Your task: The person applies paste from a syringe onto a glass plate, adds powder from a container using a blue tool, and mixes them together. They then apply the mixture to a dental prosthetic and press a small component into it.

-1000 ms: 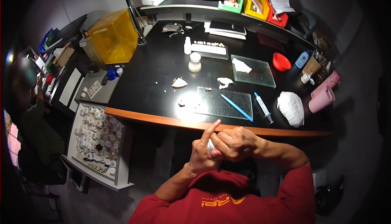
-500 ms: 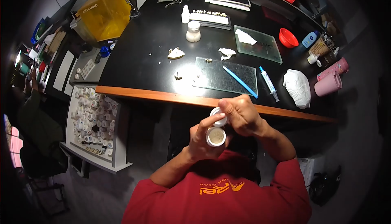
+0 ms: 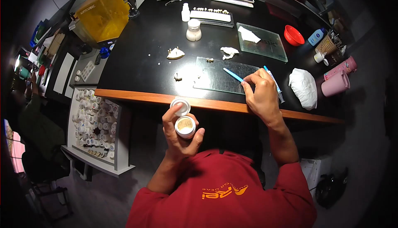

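The left hand [image 3: 175, 140] was closed around a white jar [image 3: 185, 130], just in front of the edge of the black table [image 3: 137, 68]. The jar was open at the top, with tan powder [image 3: 185, 124] visible inside. Its lid [image 3: 180, 107] was off the mouth, just beyond the jar, with a finger of the same hand against it. Whether a hinge joined the two could not be told.

The right hand [image 3: 263, 94] gripped the near end of a blue tool [image 3: 233, 75] between thumb and fingers. The tool lay slanted over the near glass plate [image 3: 222, 82], its far end pointing away and to the left. Whether it was raised off the plate could not be told.

A syringe [image 3: 273, 78] was partly hidden behind the right hand. To its right was a white bundle [image 3: 303, 89]. A small metallic piece [image 3: 210, 60] rested on the far part of the plate, with a crumpled tissue [image 3: 229, 52] just beyond. A pale dental model [image 3: 175, 54] stood to the left, nearer than a powder bottle [image 3: 193, 31]. A red bowl [image 3: 294, 36] was beside the far glass plate [image 3: 269, 47].
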`<state>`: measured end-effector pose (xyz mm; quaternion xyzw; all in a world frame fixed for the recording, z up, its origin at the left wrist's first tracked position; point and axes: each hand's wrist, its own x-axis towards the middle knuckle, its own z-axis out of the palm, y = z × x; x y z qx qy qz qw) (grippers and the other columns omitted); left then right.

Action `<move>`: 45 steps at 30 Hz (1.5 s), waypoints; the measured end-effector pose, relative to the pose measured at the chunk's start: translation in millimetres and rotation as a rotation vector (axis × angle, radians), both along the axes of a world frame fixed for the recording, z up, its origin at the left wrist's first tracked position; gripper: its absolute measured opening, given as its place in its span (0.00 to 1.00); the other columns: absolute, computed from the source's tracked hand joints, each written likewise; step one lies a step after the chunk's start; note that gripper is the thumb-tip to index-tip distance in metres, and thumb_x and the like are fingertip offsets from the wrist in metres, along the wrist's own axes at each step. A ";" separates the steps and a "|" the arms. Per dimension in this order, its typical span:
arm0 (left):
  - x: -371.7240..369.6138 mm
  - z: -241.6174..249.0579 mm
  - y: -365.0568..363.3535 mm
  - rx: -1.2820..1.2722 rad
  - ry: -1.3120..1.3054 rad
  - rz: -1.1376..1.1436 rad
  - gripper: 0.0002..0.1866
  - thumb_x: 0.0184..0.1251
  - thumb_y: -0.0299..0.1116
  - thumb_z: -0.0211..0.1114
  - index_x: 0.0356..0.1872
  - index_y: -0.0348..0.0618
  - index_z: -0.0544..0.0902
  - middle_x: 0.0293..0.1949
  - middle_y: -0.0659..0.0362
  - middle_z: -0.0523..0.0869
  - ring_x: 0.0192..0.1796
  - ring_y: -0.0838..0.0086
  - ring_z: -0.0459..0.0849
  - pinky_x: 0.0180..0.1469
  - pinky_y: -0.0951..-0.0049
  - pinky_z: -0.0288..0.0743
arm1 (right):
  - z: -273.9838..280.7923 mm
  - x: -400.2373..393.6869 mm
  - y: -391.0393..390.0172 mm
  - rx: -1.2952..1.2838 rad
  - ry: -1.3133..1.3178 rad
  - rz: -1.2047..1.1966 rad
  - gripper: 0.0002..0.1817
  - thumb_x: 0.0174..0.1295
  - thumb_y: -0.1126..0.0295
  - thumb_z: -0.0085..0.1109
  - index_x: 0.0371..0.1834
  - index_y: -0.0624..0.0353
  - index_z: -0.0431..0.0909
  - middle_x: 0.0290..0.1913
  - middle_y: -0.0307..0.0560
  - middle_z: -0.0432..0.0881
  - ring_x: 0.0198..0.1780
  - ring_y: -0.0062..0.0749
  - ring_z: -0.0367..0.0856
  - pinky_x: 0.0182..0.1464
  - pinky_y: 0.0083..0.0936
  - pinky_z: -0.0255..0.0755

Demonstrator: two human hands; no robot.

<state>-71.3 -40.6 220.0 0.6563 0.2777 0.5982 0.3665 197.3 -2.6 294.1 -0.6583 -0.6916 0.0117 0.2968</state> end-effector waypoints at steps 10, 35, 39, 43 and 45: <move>-21.4 15.0 19.7 0.004 -0.014 -0.012 0.45 0.61 0.25 0.64 0.81 0.37 0.54 0.51 0.47 0.80 0.49 0.71 0.80 0.57 0.68 0.76 | 0.3 10.7 3.9 -0.025 0.012 0.056 0.06 0.67 0.74 0.68 0.40 0.65 0.81 0.42 0.58 0.82 0.47 0.56 0.83 0.53 0.46 0.76; -46.9 42.1 108.7 0.012 0.350 0.427 0.59 0.57 0.19 0.82 0.87 0.49 0.53 0.55 0.46 0.88 0.56 0.60 0.90 0.63 0.61 0.82 | 31.0 50.2 115.0 -0.131 -0.107 0.387 0.12 0.61 0.69 0.78 0.44 0.62 0.92 0.40 0.52 0.89 0.41 0.43 0.88 0.47 0.37 0.80; -48.2 40.3 110.3 -0.005 0.424 0.492 0.61 0.56 0.21 0.83 0.88 0.47 0.51 0.52 0.45 0.91 0.56 0.59 0.92 0.64 0.59 0.83 | 16.5 41.0 137.2 -0.186 -0.049 0.402 0.10 0.60 0.70 0.78 0.41 0.63 0.93 0.37 0.52 0.89 0.38 0.43 0.89 0.45 0.37 0.80; -46.8 39.8 110.8 -0.038 0.437 0.531 0.62 0.55 0.22 0.84 0.87 0.46 0.51 0.54 0.43 0.91 0.58 0.56 0.92 0.65 0.58 0.83 | 15.5 37.3 139.5 -0.155 -0.024 0.360 0.07 0.60 0.71 0.77 0.37 0.63 0.93 0.33 0.55 0.88 0.35 0.43 0.88 0.41 0.38 0.79; -44.9 39.7 112.5 -0.043 0.448 0.553 0.63 0.55 0.23 0.85 0.87 0.46 0.50 0.56 0.42 0.91 0.59 0.54 0.92 0.65 0.57 0.82 | 21.8 40.4 135.6 -0.136 -0.035 0.308 0.07 0.60 0.72 0.77 0.37 0.63 0.93 0.32 0.55 0.87 0.33 0.43 0.87 0.39 0.38 0.78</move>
